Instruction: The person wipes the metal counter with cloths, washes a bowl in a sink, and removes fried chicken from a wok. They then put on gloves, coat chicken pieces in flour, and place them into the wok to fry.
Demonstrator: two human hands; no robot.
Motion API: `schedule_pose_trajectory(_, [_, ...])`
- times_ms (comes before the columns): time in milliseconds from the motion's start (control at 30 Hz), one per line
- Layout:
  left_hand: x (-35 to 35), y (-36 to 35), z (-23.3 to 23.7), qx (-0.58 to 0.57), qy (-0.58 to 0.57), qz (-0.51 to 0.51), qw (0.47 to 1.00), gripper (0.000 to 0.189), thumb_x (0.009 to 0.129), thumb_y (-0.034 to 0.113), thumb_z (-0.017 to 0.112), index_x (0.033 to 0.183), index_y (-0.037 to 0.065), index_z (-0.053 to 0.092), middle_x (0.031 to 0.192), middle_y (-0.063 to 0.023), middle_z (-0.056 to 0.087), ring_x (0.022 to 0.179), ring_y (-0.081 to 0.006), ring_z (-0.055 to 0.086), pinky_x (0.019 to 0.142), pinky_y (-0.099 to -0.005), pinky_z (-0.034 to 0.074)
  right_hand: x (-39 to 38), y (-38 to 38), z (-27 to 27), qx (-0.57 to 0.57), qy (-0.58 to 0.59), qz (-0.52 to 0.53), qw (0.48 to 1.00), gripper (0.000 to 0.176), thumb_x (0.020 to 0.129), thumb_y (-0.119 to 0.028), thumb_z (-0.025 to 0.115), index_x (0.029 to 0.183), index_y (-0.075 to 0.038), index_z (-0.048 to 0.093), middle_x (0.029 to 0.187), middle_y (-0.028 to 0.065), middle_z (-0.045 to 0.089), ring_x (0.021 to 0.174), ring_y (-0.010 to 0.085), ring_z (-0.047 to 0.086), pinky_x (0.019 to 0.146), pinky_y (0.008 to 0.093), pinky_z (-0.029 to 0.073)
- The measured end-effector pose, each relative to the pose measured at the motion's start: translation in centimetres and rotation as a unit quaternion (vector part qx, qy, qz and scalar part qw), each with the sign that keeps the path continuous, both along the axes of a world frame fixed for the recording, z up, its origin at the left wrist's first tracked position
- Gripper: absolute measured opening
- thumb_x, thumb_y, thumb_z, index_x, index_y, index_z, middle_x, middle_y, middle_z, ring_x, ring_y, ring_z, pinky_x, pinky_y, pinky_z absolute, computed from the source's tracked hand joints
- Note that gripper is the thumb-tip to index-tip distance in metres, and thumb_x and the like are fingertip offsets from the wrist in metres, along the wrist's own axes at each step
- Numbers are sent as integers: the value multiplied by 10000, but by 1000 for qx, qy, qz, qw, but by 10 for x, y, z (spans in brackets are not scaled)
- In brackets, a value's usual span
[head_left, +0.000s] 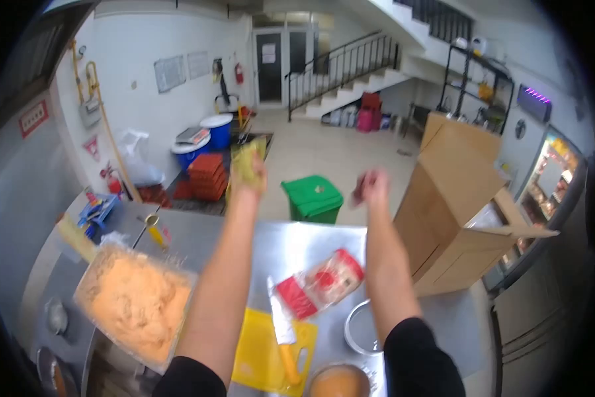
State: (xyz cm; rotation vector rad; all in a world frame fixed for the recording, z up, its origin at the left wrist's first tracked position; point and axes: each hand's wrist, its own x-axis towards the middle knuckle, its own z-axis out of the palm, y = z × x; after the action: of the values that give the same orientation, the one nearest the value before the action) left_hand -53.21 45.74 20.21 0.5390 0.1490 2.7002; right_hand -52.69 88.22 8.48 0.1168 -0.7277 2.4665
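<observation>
My left hand is stretched out past the far edge of the steel counter, closed on a crumpled yellowish cloth. Level with it on the right, my right hand is curled up; a small dark reddish patch shows at its fingers, too blurred to name. Below my arms lies a red and clear plastic packet. Beside the packet, a knife with a yellow handle rests partly across a yellow cutting board. A tub of orange paste stands left of my left forearm.
An open cardboard box stands at the counter's right side. Beyond the counter is a green lidded bin. A metal bowl and a container of orange liquid sit near me. Red crates and blue barrels stand farther back.
</observation>
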Motion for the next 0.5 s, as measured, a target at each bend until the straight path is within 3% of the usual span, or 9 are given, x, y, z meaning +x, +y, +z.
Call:
schedule_pose_trajectory(33, [3,-18,39,-31,78,26,996,272,970,332,509,1131,160,643,1057,-110,673,939,-209,655,824,-387,536,57,-67,84,122,74,-49,989,222,918,-133,483,697,-117,488,544,29,481,480,136,429,435,288,385])
schedule_pose_trajectory(133, [64,-118,57,-127,203,-75,968,287,957,188,450,1178,43,562,1051,-126,650,946,-251,637,811,-417,527,93,-136,155,215,0,-77,974,193,948,-172,510,1029,-1,545,918,127,597,869,192,571,724,324,500])
schedule_pose_trajectory(167, [127,-145,62,-243,31,45,969,245,932,171,490,1126,49,577,1019,-125,646,902,-243,633,790,-416,531,115,-155,164,245,-29,-63,967,291,958,-185,518,1140,37,564,1043,159,636,998,211,619,821,337,538])
schedule_pose_trajectory(200, [175,-183,55,-305,14,106,946,247,882,133,536,1109,49,585,1015,-109,650,894,-235,635,794,-410,532,98,-109,144,285,-69,-34,956,296,975,-173,549,1205,9,594,1156,131,645,1061,216,614,926,332,488])
schedule_pose_trajectory(300, [294,-315,15,-319,-19,143,937,260,832,71,577,1088,62,627,986,-55,669,937,-192,648,848,-347,531,208,-330,196,355,-88,8,931,505,1001,-235,521,1458,-75,379,1444,107,464,1276,217,497,969,315,440])
schedule_pose_trajectory(333, [344,-374,-4,-366,-33,177,913,348,825,29,579,1172,53,592,1055,-64,665,993,-185,641,872,-332,525,148,-306,160,430,-13,123,894,569,973,-262,576,1476,-107,360,1460,74,444,1201,182,521,918,285,449])
schedule_pose_trajectory(400, [492,-488,-22,-475,-61,319,818,426,838,43,586,1263,49,547,1137,-68,646,1029,-179,624,887,-330,515,180,-439,128,626,159,25,763,596,951,-268,584,1480,-111,361,1420,34,474,1078,130,531,817,240,453])
schedule_pose_trajectory(433, [565,-542,-51,-475,-83,393,783,457,852,76,609,1299,49,519,1159,-67,635,1040,-175,614,887,-330,511,219,-506,112,459,172,316,813,595,943,-263,580,1477,-108,370,1411,27,479,1073,131,524,810,244,450])
schedule_pose_trajectory(500, [752,-640,-90,-471,-147,467,734,559,889,202,678,1379,57,451,1209,-66,604,1083,-176,583,900,-338,500,385,-682,112,479,5,261,838,614,906,-223,602,1463,-76,388,1407,28,483,1118,160,523,859,307,457])
